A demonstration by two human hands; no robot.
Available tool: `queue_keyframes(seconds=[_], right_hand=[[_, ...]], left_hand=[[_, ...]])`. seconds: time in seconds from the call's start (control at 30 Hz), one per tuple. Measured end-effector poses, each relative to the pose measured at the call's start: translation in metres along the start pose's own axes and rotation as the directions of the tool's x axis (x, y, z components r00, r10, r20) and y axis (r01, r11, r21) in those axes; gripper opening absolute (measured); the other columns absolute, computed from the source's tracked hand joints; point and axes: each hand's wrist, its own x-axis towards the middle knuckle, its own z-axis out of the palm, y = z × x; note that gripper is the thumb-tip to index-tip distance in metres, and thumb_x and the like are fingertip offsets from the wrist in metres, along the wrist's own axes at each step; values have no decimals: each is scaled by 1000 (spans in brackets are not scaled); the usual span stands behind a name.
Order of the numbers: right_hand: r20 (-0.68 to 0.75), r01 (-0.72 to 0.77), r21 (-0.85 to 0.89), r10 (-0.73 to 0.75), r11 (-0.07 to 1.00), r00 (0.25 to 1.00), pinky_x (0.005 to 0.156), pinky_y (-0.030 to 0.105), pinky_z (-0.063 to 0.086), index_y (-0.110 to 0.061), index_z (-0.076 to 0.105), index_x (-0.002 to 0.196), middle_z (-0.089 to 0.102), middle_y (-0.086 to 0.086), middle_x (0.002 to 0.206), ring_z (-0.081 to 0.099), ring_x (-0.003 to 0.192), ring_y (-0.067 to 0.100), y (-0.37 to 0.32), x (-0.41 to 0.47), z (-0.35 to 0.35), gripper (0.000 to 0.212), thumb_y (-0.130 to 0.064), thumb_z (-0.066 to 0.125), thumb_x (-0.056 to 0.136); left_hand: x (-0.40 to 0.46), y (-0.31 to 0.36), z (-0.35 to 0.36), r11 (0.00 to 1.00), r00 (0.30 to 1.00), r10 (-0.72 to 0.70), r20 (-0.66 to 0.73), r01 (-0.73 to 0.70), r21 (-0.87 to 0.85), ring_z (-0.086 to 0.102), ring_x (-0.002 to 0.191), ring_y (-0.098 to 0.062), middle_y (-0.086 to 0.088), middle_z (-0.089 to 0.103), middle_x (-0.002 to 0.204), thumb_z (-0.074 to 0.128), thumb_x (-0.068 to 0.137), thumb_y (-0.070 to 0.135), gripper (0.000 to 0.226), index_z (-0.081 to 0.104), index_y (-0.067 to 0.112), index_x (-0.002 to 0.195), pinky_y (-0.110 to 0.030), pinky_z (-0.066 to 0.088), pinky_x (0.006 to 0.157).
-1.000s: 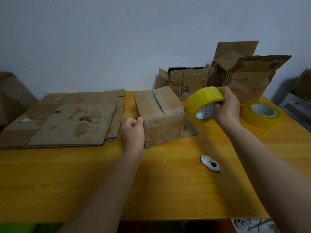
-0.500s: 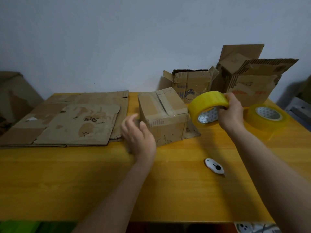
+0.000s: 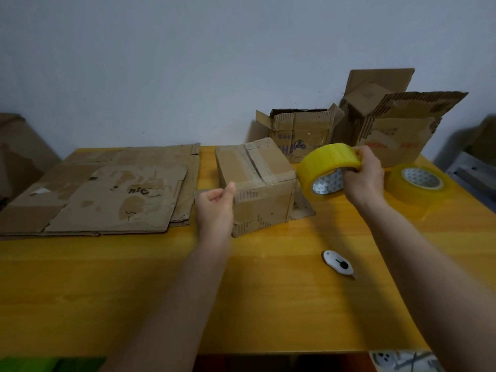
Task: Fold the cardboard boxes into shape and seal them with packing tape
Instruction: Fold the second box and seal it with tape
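Small folded cardboard box [image 3: 257,186] at table [image 3: 268,304] centre, flaps down on top, one flap lying flat on the table at its right. Left hand [image 3: 214,208] at box's near-left corner, fingers curled, thumb tip against the box edge; cannot tell whether anything is pinched. Right hand [image 3: 362,175] gripping yellow tape roll [image 3: 326,166], held off the table just right of the box, fingers curled over the rim, core facing camera. Second tape roll [image 3: 418,181] flat on the table at far right. White box cutter [image 3: 338,264] on the table, nearer than the box, between the forearms. Flattened cardboard sheets [image 3: 107,191] stacked on the left. Two open boxes against the wall behind: smaller one [image 3: 300,130], larger one [image 3: 389,124].
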Motion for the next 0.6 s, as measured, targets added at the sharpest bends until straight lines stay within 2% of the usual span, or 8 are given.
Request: queue_keyframes(seconds=[0.03, 0.1, 0.17, 0.3, 0.37, 0.43, 0.5, 0.6], right_hand=[[-5, -1, 1, 1, 1000, 1000, 74, 41, 45, -11, 53, 114, 50, 2, 96, 47, 92, 20, 0, -1, 0, 35, 8, 48, 85], [-17, 4, -5, -4, 1000, 1000, 72, 40, 43, -12, 53, 114, 51, 3, 98, 48, 93, 22, -1, -1, -2, 39, 10, 46, 82], [-47, 11, -14, -12, 1000, 999, 70, 39, 41, -12, 52, 117, 53, 5, 103, 50, 98, 25, -3, -1, -6, 46, 11, 44, 79], [-147, 84, 3, -82, 996, 986, 70, 34, 37, -14, 52, 118, 56, 7, 107, 53, 102, 28, -11, 0, -12, 52, 13, 43, 74], [-165, 137, 6, -134, 991, 977, 70, 33, 36, -14, 53, 117, 55, 4, 104, 52, 101, 26, -17, -1, -15, 51, 12, 44, 74], [-163, 156, 3, -154, 988, 975, 70, 33, 36, -15, 53, 117, 53, 2, 102, 51, 100, 25, -21, -1, -18, 51, 11, 44, 74], [-149, 152, 14, -148, 988, 978, 70, 35, 38, -14, 53, 118, 52, 1, 101, 50, 98, 23, -23, -2, -19, 51, 11, 44, 74], [-123, 148, 23, -145, 989, 982, 73, 40, 45, -14, 52, 118, 50, -2, 101, 49, 99, 21, -27, -6, -17, 50, 10, 44, 76]], left_hand=[[1, 0, -3, 997, 998, -57, 40, 58, -42, 62, 79, -6, 3, 68, 89, 64, 89, 34, 19, 64, 15, 93, -15, 48, 54], [4, 0, -8, 987, 986, -114, 120, 126, -101, 64, 82, -9, 1, 71, 87, 68, 87, 30, 17, 67, 13, 87, -18, 51, 66], [5, 1, -10, 987, 987, -95, 128, 110, -114, 64, 83, -10, 0, 71, 89, 72, 84, 29, 17, 67, 13, 85, -19, 51, 68], [-2, 1, -5, 980, 983, 184, -31, -181, 83, 58, 60, 6, 7, 65, 74, 73, 83, 27, 17, 61, 18, 75, -6, 42, 46], [-7, 0, -4, 937, 941, 333, -61, -323, 132, 57, 60, 11, 9, 63, 75, 72, 83, 20, 17, 58, 17, 74, -6, 44, 50], [-9, 0, -4, 915, 915, 397, -79, -388, 109, 59, 65, 11, 10, 63, 78, 70, 85, 15, 17, 56, 16, 76, -7, 46, 56], [-9, 2, -3, 947, 942, 323, -93, -322, 21, 65, 68, 4, 6, 66, 79, 65, 89, 17, 14, 55, 16, 80, -12, 51, 61], [-6, 6, -3, 987, 995, 68, -69, -78, -143, 66, 74, -8, 0, 66, 86, 59, 93, 23, 11, 56, 15, 86, -23, 56, 68]])
